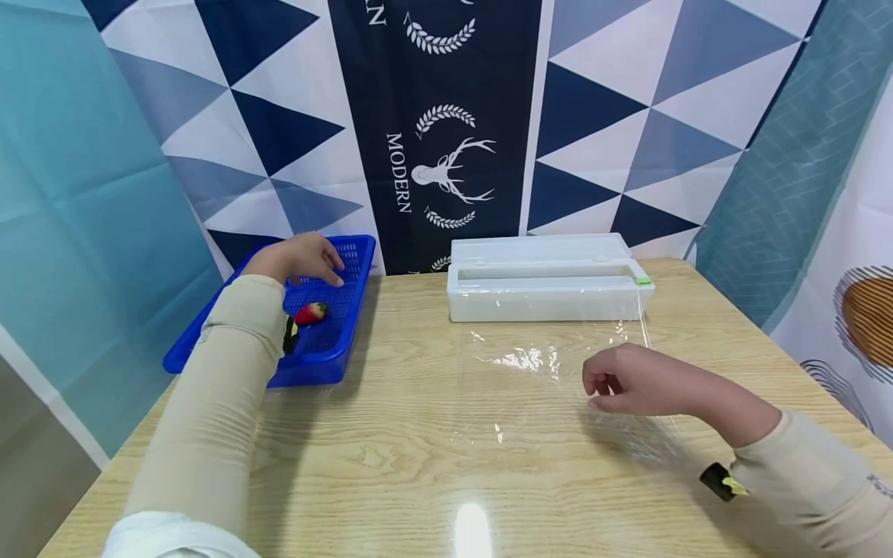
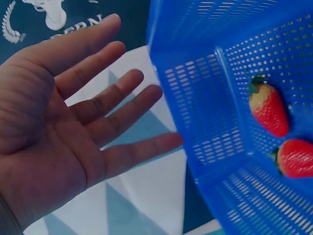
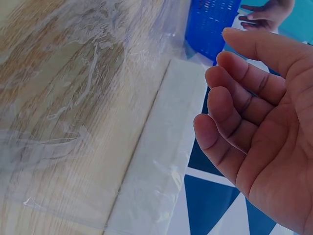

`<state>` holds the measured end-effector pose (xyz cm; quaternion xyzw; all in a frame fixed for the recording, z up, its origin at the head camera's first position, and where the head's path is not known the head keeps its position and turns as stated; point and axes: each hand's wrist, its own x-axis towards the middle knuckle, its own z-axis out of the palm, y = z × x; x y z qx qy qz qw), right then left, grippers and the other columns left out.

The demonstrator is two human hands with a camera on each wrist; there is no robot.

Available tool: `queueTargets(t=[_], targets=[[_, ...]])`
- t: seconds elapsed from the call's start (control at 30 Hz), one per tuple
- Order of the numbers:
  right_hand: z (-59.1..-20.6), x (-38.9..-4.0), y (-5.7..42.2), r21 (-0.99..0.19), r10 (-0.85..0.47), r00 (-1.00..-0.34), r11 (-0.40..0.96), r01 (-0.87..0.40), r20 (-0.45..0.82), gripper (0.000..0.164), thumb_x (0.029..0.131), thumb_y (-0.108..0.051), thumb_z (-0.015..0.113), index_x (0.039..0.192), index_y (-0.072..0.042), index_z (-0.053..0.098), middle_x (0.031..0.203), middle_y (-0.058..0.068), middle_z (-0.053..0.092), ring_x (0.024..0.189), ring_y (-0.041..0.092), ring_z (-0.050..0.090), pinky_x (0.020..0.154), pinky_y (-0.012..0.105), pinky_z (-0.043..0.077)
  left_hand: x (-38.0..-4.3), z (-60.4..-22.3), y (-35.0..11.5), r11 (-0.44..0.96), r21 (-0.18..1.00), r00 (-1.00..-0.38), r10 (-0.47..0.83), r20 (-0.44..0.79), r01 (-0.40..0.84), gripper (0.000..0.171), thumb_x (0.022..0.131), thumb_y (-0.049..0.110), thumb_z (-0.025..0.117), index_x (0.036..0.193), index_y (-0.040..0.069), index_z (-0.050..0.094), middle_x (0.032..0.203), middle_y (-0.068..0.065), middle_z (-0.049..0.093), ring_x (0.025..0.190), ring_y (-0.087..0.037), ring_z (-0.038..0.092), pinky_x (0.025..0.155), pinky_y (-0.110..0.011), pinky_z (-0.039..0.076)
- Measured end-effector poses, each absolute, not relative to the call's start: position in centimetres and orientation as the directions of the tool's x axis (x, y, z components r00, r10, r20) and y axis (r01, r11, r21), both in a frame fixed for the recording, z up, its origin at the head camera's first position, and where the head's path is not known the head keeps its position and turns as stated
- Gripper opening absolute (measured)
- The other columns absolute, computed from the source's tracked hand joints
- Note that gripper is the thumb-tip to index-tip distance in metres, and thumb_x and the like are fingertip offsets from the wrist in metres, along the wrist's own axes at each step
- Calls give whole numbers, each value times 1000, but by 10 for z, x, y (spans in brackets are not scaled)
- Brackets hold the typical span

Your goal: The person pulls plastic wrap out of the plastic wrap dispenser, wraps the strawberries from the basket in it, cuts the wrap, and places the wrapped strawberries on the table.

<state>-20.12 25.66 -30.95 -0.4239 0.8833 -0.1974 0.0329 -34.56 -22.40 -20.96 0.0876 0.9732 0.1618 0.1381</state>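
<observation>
My left hand (image 1: 303,257) is over the blue basket (image 1: 328,353), its fingers spread and holding nothing in the left wrist view. In that view two strawberries, one strawberry (image 2: 269,108) with a pale top and another strawberry (image 2: 296,158) at the right edge, lie in the basket; the head view shows one, beside my sleeve. A sheet of clear plastic wrap (image 1: 523,360) stretches from the white wrap dispenser (image 1: 544,306) across the wooden table. Above the sheet's right side hovers my right hand (image 1: 638,380), fingers loosely bent with nothing between them.
The dispenser's lid (image 1: 540,248) is raised, and a green tab (image 1: 643,280) sits at its right end. Behind the table (image 1: 391,457) hangs a patterned cloth (image 1: 446,155). Both forearms wear beige sleeves, with a small black object (image 1: 716,481) at the right cuff.
</observation>
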Motion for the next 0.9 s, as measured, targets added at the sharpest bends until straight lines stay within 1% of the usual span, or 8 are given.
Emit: queueTargets(t=[0.13, 0.23, 0.33, 0.5, 0.67, 0.73, 0.8, 0.9], targets=[[-310, -202, 258, -375, -762, -638, 561, -738, 116, 19, 85, -10, 74, 80, -23, 60, 71, -19, 49, 62, -2, 45, 53, 21, 42, -355, -220, -229, 929, 367, -952, 153, -264, 47, 43, 90, 21, 71, 128, 2, 61, 137, -25, 49, 126, -45, 44, 96, -62, 42], [-309, -202, 258, -370, -748, -654, 580, -726, 111, 20, 84, -10, 74, 81, -24, 60, 71, -19, 50, 61, -1, 45, 54, 21, 43, -359, -229, -235, 931, 365, -953, 120, -278, 10, 43, 90, 22, 71, 128, 2, 62, 137, -25, 50, 128, -46, 40, 102, -65, 33], [-307, -202, 258, -371, -731, -675, 602, -707, 99, 20, 85, -11, 74, 81, -25, 60, 70, -18, 50, 61, -1, 46, 55, 22, 44, -363, -237, -243, 934, 358, -952, 101, -288, -9, 45, 91, 23, 70, 129, 1, 61, 136, -25, 52, 129, -48, 40, 103, -66, 32], [-306, -204, 259, -386, -733, -674, 596, -704, 98, 18, 85, -12, 74, 82, -24, 60, 71, -18, 50, 62, 0, 46, 55, 22, 44, -368, -248, -256, 893, 433, -940, 36, -339, -122, 49, 92, 24, 69, 133, 1, 56, 139, -28, 48, 130, -48, 40, 102, -63, 36], [-311, -206, 257, -397, -752, -647, 560, -727, 125, 19, 85, -10, 74, 81, -23, 61, 72, -18, 50, 62, -1, 45, 55, 22, 43, -375, -264, -267, 860, 482, -931, 23, -364, -167, 49, 92, 24, 67, 132, 0, 55, 137, -29, 49, 125, -46, 46, 101, -55, 42], [-313, -206, 256, -399, -755, -644, 555, -730, 127, 20, 85, -9, 74, 81, -23, 61, 72, -18, 50, 62, -2, 45, 55, 22, 43, -376, -271, -271, 863, 476, -937, 10, -350, -169, 45, 92, 23, 67, 129, -1, 57, 131, -26, 54, 119, -43, 52, 97, -52, 46], [-314, -206, 256, -405, -753, -648, 559, -723, 117, 20, 85, -9, 73, 80, -23, 61, 71, -18, 50, 62, -2, 45, 55, 21, 43, -377, -278, -273, 866, 465, -940, -15, -340, -182, 39, 91, 20, 67, 123, -2, 60, 122, -23, 60, 109, -39, 56, 89, -49, 50], [-315, -205, 256, -412, -743, -661, 573, -709, 103, 19, 85, -10, 74, 80, -23, 61, 71, -18, 50, 62, -1, 45, 55, 22, 43, -380, -287, -275, 864, 454, -941, -64, -333, -219, 34, 86, 17, 72, 114, -1, 65, 108, -17, 63, 95, -32, 59, 77, -42, 54]])
